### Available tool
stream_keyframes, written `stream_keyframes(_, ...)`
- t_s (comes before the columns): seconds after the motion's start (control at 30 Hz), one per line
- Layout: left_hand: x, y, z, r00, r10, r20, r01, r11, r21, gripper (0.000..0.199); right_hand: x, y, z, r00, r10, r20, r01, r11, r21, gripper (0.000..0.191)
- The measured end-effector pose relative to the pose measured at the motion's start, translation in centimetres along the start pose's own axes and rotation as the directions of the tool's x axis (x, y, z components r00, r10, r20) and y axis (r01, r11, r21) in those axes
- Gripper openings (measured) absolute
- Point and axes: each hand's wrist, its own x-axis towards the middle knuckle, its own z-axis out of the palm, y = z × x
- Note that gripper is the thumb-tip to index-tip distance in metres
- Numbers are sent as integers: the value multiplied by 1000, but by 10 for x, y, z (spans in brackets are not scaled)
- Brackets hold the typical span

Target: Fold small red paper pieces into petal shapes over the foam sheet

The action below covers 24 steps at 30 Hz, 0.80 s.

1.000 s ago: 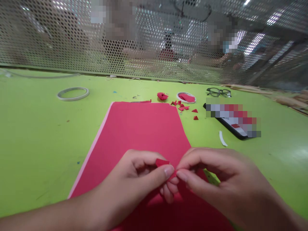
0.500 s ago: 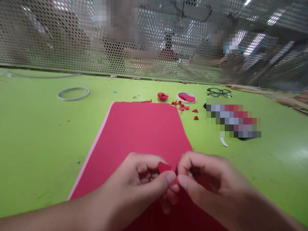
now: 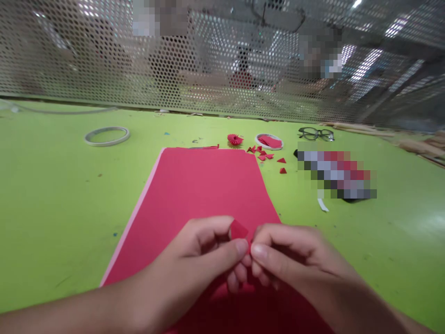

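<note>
My left hand (image 3: 200, 260) and my right hand (image 3: 294, 262) meet thumb to thumb low in the view, both pinching a small folded piece of red paper (image 3: 238, 230). One corner of the piece sticks up between the fingertips; the rest is hidden by my fingers. Both hands hover over the near end of a large red paper sheet (image 3: 205, 190) lying on the green table (image 3: 55, 199).
Several small red folded triangles (image 3: 267, 157) lie past the sheet's far right corner, beside a red pleated rosette (image 3: 235, 138) and a tape roll holding red scraps (image 3: 269, 141). Glasses (image 3: 315, 134) and a dark phone (image 3: 347, 197) sit right. A thin ring (image 3: 106, 136) lies far left. Perforated screen behind.
Both hands have shifted slightly away from me and closed tighter together. The red piece's corner now stands higher between the fingertips.
</note>
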Motion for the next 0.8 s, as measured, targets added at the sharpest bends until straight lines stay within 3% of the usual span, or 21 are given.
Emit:
stream_keyframes(0.13,1,1,2,1000,-24,-18,24,1000,8,34,2,3,-1,1000,15,11,-16,999,28,24)
stream_keyframes(0.27,0,1,3,1000,-10,-16,11,998,60,34,0,0,2,996,-79,-31,73,985,-156,20)
stream_keyframes(0.4,-3,-1,1,998,4,-58,2,994,111,34,-5,1,4,956,-289,-49,237,862,-449,24)
stream_keyframes(0.57,-3,2,1,1000,23,6,-23,984,174,29,-9,11,5,886,-461,-51,326,698,-638,26)
stream_keyframes(0.67,0,4,3,998,39,50,-47,985,166,28,-8,11,4,891,-452,-37,317,679,-662,30)
stream_keyframes(0.8,-2,5,2,999,19,46,-29,976,216,27,-4,5,4,891,-451,-52,335,729,-597,34)
